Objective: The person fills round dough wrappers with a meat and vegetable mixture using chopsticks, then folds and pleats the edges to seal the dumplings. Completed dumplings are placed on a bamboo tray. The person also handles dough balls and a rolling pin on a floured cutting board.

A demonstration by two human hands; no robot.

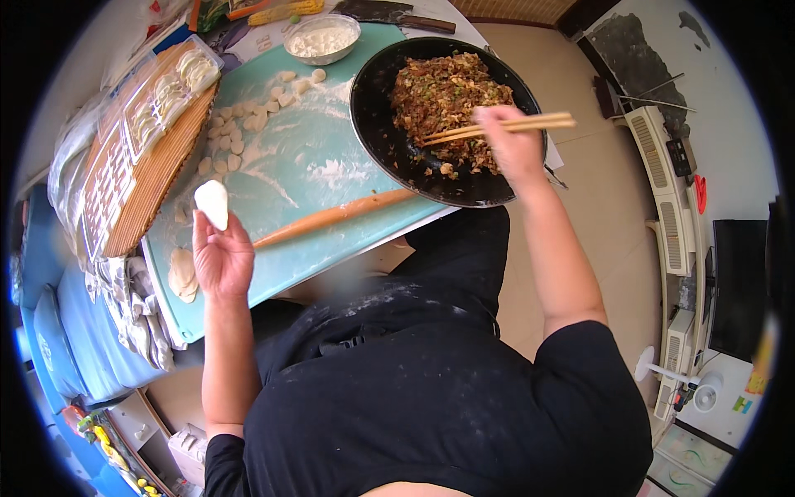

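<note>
My left hand (224, 261) is closed on a white dumpling wrapper (212, 204), held up over the left side of the green mat (306, 124). In my right hand (515, 151) is a pair of wooden chopsticks (542, 122), their tips in the brown minced filling (439, 91). That filling is heaped in a wide black pan (377, 145). Between my hands a wooden rolling pin (331, 218) lies across the mat, one end close to the pan. Several small dough pieces (234, 147) are scattered on the floured mat. A stack of flat wrappers (182, 277) rests near my left wrist.
Far left, a slatted bamboo mat (157, 190) carries a clear tray (130, 137) with several shaped dumplings (197, 70). A bowl of flour (321, 41) stands at the back, near a cleaver (414, 21) and a corn cob (286, 11). A cloth (137, 311) hangs by the table's left edge.
</note>
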